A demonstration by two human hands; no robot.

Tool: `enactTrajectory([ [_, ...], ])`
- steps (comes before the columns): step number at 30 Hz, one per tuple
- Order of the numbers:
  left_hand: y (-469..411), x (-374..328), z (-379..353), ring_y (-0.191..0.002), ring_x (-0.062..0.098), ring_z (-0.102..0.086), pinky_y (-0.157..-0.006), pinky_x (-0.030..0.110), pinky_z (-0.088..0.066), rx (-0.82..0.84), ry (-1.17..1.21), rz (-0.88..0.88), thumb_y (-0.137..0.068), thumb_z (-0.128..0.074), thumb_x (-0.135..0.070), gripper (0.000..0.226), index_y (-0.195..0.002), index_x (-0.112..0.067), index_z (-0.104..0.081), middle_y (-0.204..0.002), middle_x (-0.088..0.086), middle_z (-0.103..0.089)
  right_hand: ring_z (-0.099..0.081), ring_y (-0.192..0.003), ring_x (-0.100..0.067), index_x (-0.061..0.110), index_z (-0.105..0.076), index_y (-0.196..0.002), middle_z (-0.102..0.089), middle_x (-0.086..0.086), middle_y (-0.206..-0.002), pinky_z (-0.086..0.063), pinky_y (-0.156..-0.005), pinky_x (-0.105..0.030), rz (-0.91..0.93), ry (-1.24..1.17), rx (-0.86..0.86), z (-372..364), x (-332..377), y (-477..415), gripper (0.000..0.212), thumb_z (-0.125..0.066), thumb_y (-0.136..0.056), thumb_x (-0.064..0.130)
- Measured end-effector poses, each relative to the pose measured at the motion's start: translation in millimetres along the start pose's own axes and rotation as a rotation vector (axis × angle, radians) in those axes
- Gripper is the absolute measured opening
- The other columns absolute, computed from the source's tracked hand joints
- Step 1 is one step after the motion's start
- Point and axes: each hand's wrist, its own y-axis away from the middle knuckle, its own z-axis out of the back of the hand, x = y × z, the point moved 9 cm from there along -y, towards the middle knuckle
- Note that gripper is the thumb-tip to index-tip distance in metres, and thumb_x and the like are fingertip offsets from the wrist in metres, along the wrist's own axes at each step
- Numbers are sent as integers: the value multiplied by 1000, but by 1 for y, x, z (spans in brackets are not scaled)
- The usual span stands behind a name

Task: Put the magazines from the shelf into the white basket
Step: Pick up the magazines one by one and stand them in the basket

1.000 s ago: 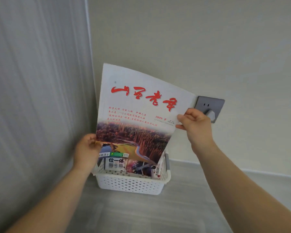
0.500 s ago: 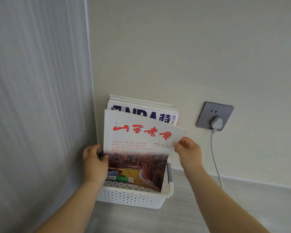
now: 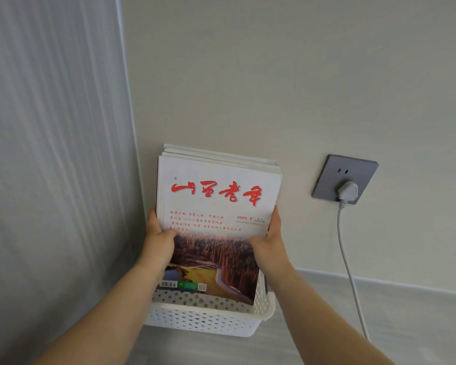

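The person is standing the magazines (image 3: 216, 198) upright in the white basket (image 3: 203, 321), and I judge this to be the settling step. Their lower edges are already inside the basket, below its rim, while the upper half is rising well above it, close to the wall (image 3: 274, 88) behind the basket.

To do it well, I think both sides should be going down evenly until the bottom edges are resting on the basket's bottom. The stack should be leaning back toward the wall before anything is released; otherwise the thin front copies may be sliding or folding forward. Whether the stack is touching the bottom now, I cannot tell.

The left grip (image 3: 158, 241) is holding the stack's left edge above the basket's rim, with the thumb lying on the front cover. The right grip (image 3: 270, 243) is holding the right edge in the same way. Both are narrow, closed around the magazines.
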Motion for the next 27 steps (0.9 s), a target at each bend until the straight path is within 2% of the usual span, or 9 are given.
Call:
enactTrajectory([
  [3,1,-3,-3,-107,11,-37,-88,33,-33,27,-47,-34,-88,-40,3,53,-133,-22,-27,-122,0,-45,-49,-84,28,38,-36,-103,-44,27,-100,-42,-62,4,30,55,30,6,0,2,54,-44,-83,-12],
  [5,7,-6,-1,-113,14,-40,-96,39,-37,-9,-117,-89,-88,-45,-1,50,-132,-21,-29,-125,-1,-45,-46,-81,31,38,-36,-108,-43,27,-101,-39,-61,7,15,70,39,10,-5,4,55,-45,-84,-11],
  [9,32,-11,11,-130,29,-36,-105,56,-34,-182,-330,-166,-86,-50,-9,56,-136,-18,-27,-142,10,-37,-45,-109,-3,16,-28,-136,-42,3,-126,-35,-92,-15,-127,121,3,33,-26,23,58,-41,-85,-8],
  [11,58,-15,4,-130,30,-35,-107,52,-32,-189,-396,-204,-86,-51,-8,55,-136,-16,-29,-144,11,-35,-50,-100,-17,8,-39,-129,-49,-9,-123,-39,-88,-23,-150,131,-89,68,-35,39,49,-37,-84,-12],
  [13,88,-21,-9,-123,29,-42,-102,38,-34,-160,-432,-272,-86,-50,-3,45,-129,-9,-41,-138,13,-42,-57,-76,-16,3,-50,-115,-59,-15,-104,-46,-72,-18,-153,115,-219,113,-40,60,42,-35,-82,-17],
  [16,133,-23,-49,-93,18,-55,-81,18,-39,35,-370,-293,-86,-47,2,28,-106,-14,-58,-103,11,-64,-55,-51,-5,-2,-56,-103,-60,-4,-75,-43,-51,-7,-197,97,-367,179,-52,98,38,-32,-79,-19],
  [19,175,-19,-108,-65,-7,-60,-62,-2,-39,234,-362,-264,-86,-46,4,32,-76,-24,-56,-70,-4,-63,-54,-59,-15,1,-60,-93,-60,-7,-78,-43,-52,-10,-244,132,-419,238,-62,136,33,-36,-79,-16],
  [24,253,5,-218,-51,-12,-57,-56,-2,-40,510,-353,-213,-82,-49,11,40,-63,-23,-57,-47,-7,-61,-53,-78,-21,4,-64,-94,-60,-7,-89,-39,-55,-5,-344,319,-594,364,-77,213,30,-41,-80,-10],
  [27,298,26,-286,-51,-13,-58,-57,-2,-40,643,-407,-202,-82,-51,9,40,-61,-25,-56,-40,-18,-62,-58,-78,-27,5,-63,-104,-64,-12,-94,-48,-62,-24,-476,465,-705,450,-88,265,31,-41,-83,-3],
])
